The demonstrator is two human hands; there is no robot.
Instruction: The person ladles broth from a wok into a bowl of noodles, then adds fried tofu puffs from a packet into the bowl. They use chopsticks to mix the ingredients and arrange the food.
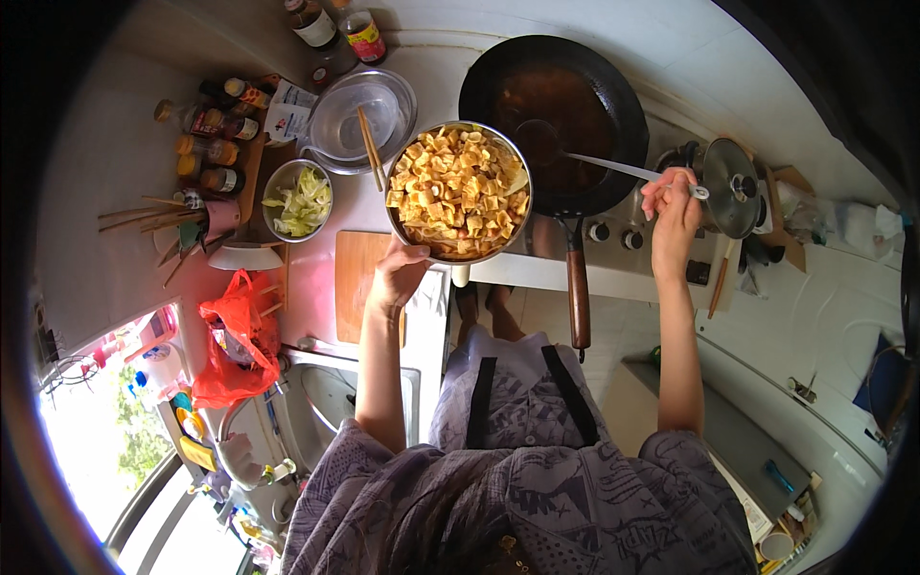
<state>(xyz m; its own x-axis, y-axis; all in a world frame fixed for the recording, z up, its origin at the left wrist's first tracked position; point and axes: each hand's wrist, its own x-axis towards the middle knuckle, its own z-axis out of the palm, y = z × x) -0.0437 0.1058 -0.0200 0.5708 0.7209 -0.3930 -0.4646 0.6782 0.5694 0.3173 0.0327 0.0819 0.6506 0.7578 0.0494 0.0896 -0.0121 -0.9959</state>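
My left hand (399, 272) grips the near rim of a metal bowl (530, 205), its thumb over the edge. Golden crisp pieces (453, 187) fill the bowl, with noodles and a little broth showing at the near side. In my right hand (674, 198) is the handle of a ladle (611, 164). The ladle's head dips into a black wok (624, 93), which holds reddish-brown broth (550, 93). The bowl is held beside the wok and overlaps its left edge in view. A wooden handle (578, 295) on the wok points towards me.
Left of the bowl are wooden chopsticks (371, 147), nested basins (408, 108), a bowl of lettuce (297, 198) and a cutting board (352, 287). Right of the wok stands a lidded pot (726, 188). Stove knobs (614, 235) line the front. A sink (323, 388) lies lower left.
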